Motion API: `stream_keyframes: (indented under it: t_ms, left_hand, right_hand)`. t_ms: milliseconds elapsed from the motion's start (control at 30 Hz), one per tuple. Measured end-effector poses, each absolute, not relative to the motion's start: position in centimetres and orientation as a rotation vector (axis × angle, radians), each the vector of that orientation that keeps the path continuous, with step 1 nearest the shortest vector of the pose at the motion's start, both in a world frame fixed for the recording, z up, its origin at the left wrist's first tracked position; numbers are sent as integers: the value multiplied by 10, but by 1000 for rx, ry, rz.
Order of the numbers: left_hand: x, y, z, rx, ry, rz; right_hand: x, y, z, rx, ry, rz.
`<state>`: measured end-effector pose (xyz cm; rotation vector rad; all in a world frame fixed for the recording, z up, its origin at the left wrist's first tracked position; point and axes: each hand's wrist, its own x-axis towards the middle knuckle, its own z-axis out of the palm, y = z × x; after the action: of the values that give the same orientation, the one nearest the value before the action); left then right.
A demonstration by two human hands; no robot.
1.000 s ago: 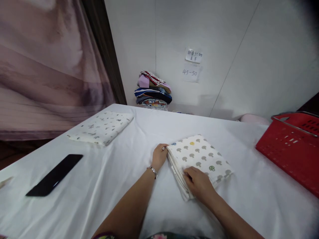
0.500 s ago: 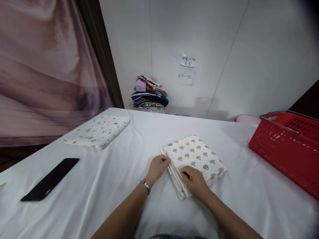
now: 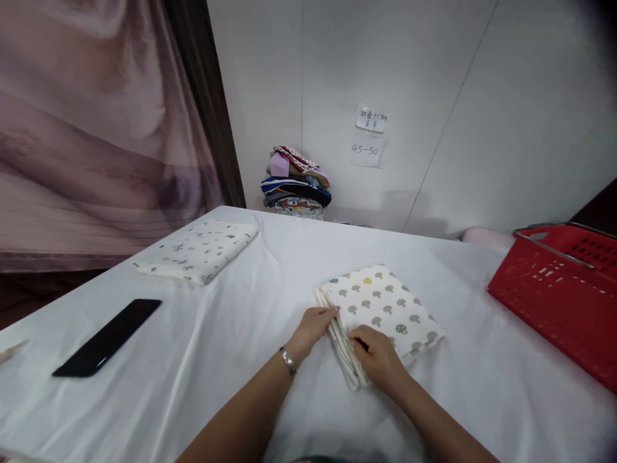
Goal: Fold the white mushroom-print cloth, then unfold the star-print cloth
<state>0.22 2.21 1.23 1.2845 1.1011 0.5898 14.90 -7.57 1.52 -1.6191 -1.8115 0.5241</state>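
Note:
A folded white cloth with a mushroom print [image 3: 385, 307] lies on the white-covered table [image 3: 241, 334], a little right of centre. My left hand [image 3: 313, 326], with a bracelet at the wrist, pinches the layered left edge of that cloth near its middle. My right hand [image 3: 378, 357] is curled over the near corner of the same edge, fingers closed on the layers. Both forearms reach in from the bottom of the view.
A second folded white cloth with small prints [image 3: 197, 249] lies at the back left. A black phone [image 3: 107, 337] rests at the left. A red plastic basket [image 3: 563, 289] stands at the right edge. A stack of folded clothes [image 3: 295, 181] sits behind the table by the wall.
My left hand has slid along the cloth's folded edge from its far corner toward me, ending close to my right hand. The right hand has stayed at the near corner.

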Motion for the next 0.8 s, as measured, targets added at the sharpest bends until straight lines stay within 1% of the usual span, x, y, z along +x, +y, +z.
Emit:
stream_keyframes:
  t_ms: [200, 400, 633, 800]
  left_hand:
    - [10, 21, 3, 1441, 1185, 691]
    - [12, 21, 2, 1389, 1248, 708]
    - [11, 21, 9, 1384, 1231, 707]
    - [13, 18, 14, 1339, 1202, 726]
  right_hand:
    - [146, -75, 18, -1655, -1853, 542]
    - [140, -80, 27, -1827, -1831, 566]
    - [136, -69, 25, -2030, -1837, 531]
    - [135, -61, 25, -2089, -1845, 516]
